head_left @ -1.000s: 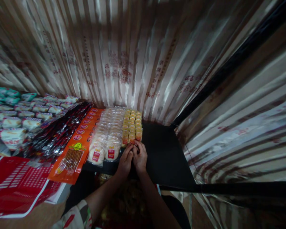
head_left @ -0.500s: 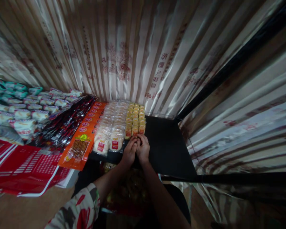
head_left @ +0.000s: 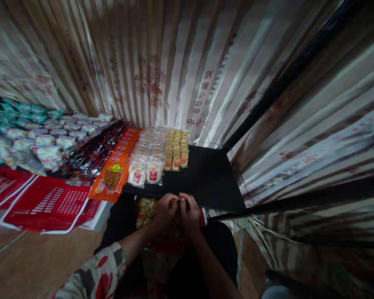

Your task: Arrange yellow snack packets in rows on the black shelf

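My left hand [head_left: 164,210] and my right hand [head_left: 189,211] are side by side with curled fingers, just below the front edge of a black shelf [head_left: 209,178]. Their fingertips pinch together on something small that I cannot make out. Under them sits a dim bag of yellow wrapped snacks [head_left: 145,209]. On the shelf beyond, rows of small yellow snack packs [head_left: 176,149] lie beside rows of clear-wrapped round white cakes [head_left: 148,160].
Orange packets [head_left: 116,168], dark glossy packets [head_left: 95,151] and white-and-green packets [head_left: 34,137] lie in rows to the left. Red plastic baskets [head_left: 46,203] stand at the lower left. Striped satin curtains [head_left: 180,70] close off the back and right. A wooden floor [head_left: 34,261] shows below.
Both hands have drawn back from the front of the yellow snack rows to below the shelf's front edge, over the bag. The camera has tilted down.
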`<state>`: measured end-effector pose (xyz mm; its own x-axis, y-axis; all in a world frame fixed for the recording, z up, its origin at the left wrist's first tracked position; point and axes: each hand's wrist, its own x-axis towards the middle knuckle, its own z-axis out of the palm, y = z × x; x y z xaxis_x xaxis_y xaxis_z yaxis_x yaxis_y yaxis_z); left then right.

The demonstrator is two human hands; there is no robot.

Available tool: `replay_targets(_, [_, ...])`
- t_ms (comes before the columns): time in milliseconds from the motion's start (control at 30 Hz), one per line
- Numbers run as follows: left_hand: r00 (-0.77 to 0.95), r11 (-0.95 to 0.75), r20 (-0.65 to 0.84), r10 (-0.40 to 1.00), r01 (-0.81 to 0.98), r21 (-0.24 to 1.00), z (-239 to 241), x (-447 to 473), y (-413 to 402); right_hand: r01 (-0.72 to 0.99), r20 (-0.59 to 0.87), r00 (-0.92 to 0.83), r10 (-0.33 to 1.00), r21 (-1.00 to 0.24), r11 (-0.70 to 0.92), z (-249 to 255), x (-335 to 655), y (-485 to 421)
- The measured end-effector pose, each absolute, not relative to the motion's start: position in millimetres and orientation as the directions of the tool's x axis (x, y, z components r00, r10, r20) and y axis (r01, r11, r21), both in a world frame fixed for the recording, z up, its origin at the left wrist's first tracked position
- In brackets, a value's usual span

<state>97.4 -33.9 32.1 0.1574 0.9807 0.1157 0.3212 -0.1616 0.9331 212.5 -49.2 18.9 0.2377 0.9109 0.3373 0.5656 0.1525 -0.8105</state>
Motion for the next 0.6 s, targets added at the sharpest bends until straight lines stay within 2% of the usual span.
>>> replay_targets(100, [0.244,-0.103,-0.004,0.970,0.425,0.899,17.1,89.4,-54.9,0.606,0.250,0.176,0.952,-0.790,0.095,-4.9,209.8,-73.9])
replay_targets(200, [0.243,0.013,-0.168,0.955,0.534,0.845,-5.1,79.2,-70.9,0.678,0.145,0.095,0.985,-0.734,0.043,-29.3,206.8,-89.5])
replay_targets(367, [0.193,-0.030,-0.135,0.972,0.669,0.743,-28.4,56.0,-78.9,0.749,0.058,0.026,0.998,-0.663,0.018,-50.1,201.6,-98.8])
replay_targets(467, [0.152,-0.012,-0.175,0.973,0.788,0.616,-32.0,41.4,-66.5,0.726,-0.019,0.001,1.000,-0.688,-0.014,-49.0,194.0,-94.1])
replay_targets(600, [0.082,0.015,-0.234,0.969,0.923,0.383,-36.1,27.4,-40.1,0.673,-0.229,-0.145,0.963,-0.736,-0.074,-44.0,173.9,-78.8])
